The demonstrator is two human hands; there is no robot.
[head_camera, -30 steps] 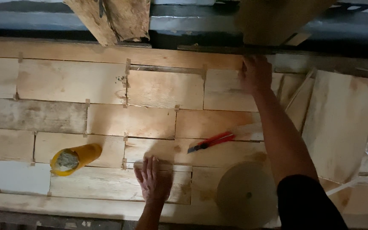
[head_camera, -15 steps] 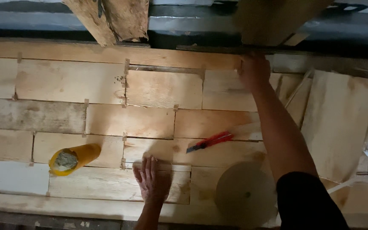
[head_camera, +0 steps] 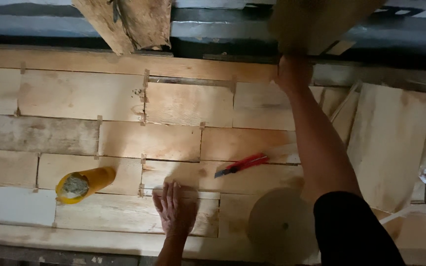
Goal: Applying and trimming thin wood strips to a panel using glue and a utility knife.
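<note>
1. The left hand lies flat and released, fingers spread, on a veneer sheet at the lower centre of the frame.
2. The right hand reaches to the upper right and grips the lower edge of a loose wooden sheet there.
3. Many veneer pieces already lie joined with small tape strips across the desk; this part looks done.
4. At the right, loose sheets seem not yet joined.
5. A red cutter knife, a yellow cup and a tape roll rest near the hands.
</note>
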